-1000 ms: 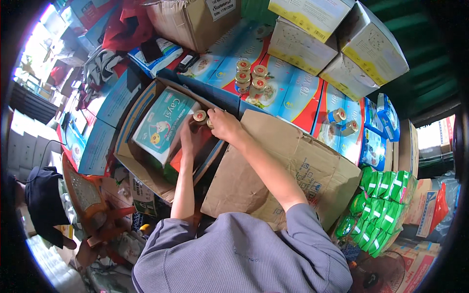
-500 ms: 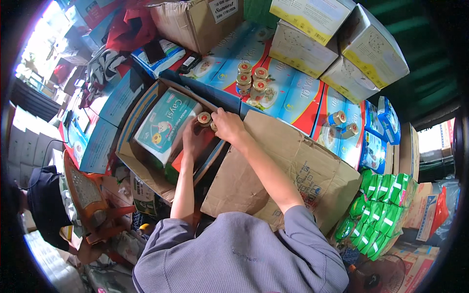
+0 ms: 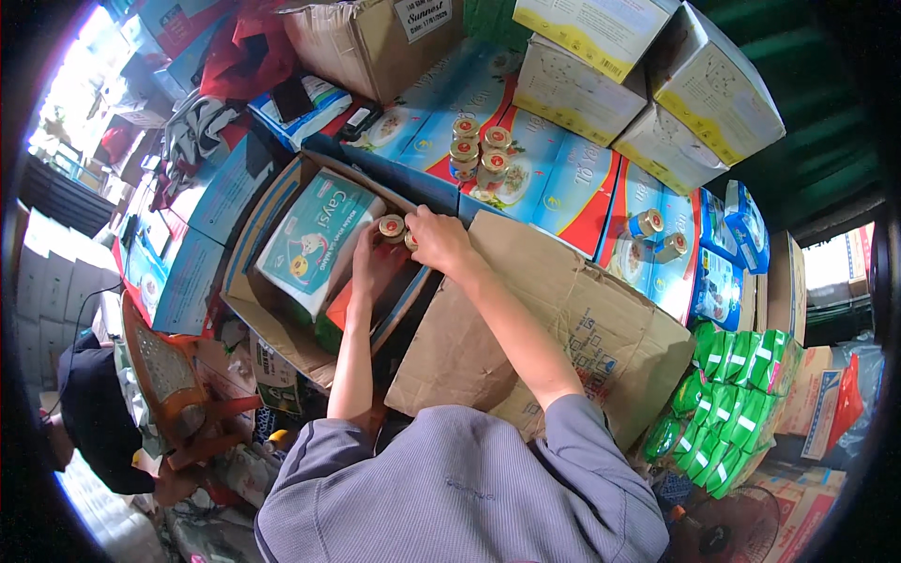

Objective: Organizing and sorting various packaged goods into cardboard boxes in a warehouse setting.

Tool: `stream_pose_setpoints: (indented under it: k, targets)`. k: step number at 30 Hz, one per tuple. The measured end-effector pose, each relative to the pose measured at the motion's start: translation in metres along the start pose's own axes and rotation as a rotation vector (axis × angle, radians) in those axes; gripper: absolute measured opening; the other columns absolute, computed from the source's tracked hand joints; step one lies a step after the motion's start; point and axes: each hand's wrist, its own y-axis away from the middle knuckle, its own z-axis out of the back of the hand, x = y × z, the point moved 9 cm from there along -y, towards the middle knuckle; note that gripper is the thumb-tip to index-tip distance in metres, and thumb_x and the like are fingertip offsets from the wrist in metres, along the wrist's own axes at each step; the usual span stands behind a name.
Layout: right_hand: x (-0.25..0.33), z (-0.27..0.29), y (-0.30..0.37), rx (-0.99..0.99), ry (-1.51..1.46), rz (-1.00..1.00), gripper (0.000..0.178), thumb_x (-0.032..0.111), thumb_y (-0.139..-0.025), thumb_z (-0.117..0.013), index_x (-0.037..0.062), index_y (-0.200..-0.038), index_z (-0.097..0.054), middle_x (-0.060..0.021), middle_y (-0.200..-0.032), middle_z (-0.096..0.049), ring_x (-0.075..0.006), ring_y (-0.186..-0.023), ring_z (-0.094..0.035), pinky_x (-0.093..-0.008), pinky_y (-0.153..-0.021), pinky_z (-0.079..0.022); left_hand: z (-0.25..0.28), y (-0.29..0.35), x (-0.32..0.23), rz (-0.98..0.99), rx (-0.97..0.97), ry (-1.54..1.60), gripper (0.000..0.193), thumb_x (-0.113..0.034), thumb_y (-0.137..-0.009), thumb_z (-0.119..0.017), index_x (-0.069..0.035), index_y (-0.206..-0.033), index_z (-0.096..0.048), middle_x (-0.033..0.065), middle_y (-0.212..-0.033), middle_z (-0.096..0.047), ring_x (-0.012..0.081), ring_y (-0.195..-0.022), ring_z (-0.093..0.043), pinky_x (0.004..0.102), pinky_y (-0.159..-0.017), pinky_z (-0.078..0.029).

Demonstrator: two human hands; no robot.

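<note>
An open cardboard box (image 3: 251, 302) in front of me holds a white and teal soft package (image 3: 314, 230). Beside that package, at the box's far right corner, are two small jars with gold lids; one is the left jar (image 3: 391, 226). My left hand (image 3: 375, 263) curls round this jar from its left side. My right hand (image 3: 437, 240) reaches in over the box edge, its fingers closed on the other jar (image 3: 411, 241), which they mostly cover. Under my left forearm an orange-red item and something green show only in part.
A cardboard flap (image 3: 535, 328) spreads to the right under my right forearm. Several gold-lidded jars (image 3: 495, 162) stand on blue and red cartons (image 3: 554, 188) beyond. White-yellow boxes (image 3: 577, 94) are stacked far right, green packs (image 3: 737, 413) nearer. A person in black (image 3: 99, 413) is at left.
My hands stay at the same two jars with barely any shift. At the left edge, the person in black has leaned further into view.
</note>
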Motion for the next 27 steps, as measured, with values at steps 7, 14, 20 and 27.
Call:
stream_pose_setpoints:
  k: [7, 14, 20, 27]
  targets:
    - [0.000, 0.000, 0.001, 0.035, 0.029, -0.021, 0.035, 0.010, -0.074, -0.077, 0.0040, -0.106, -0.063, -0.0167, -0.109, -0.064, -0.0352, -0.095, -0.072, -0.0476, -0.081, -0.060, 0.003, 0.000, -0.005, 0.006, -0.001, -0.173, 0.062, 0.004, -0.081, -0.078, -0.001, -0.138, -0.054, 0.0146, -0.130, -0.064, 0.0242, -0.118, -0.066, 0.0349, -0.100, -0.055]
    - [0.001, 0.002, 0.001, 0.034, -0.004, -0.026, 0.038, 0.014, -0.074, -0.077, 0.0036, -0.107, -0.063, -0.0178, -0.112, -0.063, -0.0354, -0.096, -0.072, -0.0472, -0.082, -0.061, 0.000, 0.003, -0.010, 0.018, 0.042, -0.274, 0.054, 0.006, -0.086, -0.072, 0.000, -0.137, -0.055, 0.0110, -0.127, -0.067, 0.0206, -0.116, -0.065, 0.0346, -0.102, -0.052]
    - [0.003, 0.004, 0.001, 0.024, -0.033, -0.023, 0.047, 0.015, -0.075, -0.075, 0.0013, -0.114, -0.054, -0.0208, -0.112, -0.063, -0.0383, -0.095, -0.072, -0.0490, -0.081, -0.061, 0.002, 0.001, -0.003, -0.009, 0.034, -0.198, 0.061, 0.001, -0.081, -0.077, -0.001, -0.139, -0.056, 0.0151, -0.128, -0.067, 0.0244, -0.116, -0.067, 0.0348, -0.101, -0.053]
    - [0.005, 0.017, 0.003, 0.050, -0.120, -0.070, 0.057, 0.024, -0.076, -0.075, 0.0006, -0.117, -0.044, -0.0273, -0.105, -0.069, -0.0421, -0.094, -0.072, -0.0518, -0.082, -0.060, 0.001, 0.000, -0.003, -0.012, 0.076, -0.082, 0.063, -0.002, -0.085, -0.074, 0.002, -0.144, -0.052, 0.0175, -0.135, -0.064, 0.0263, -0.122, -0.064, 0.0359, -0.104, -0.051]
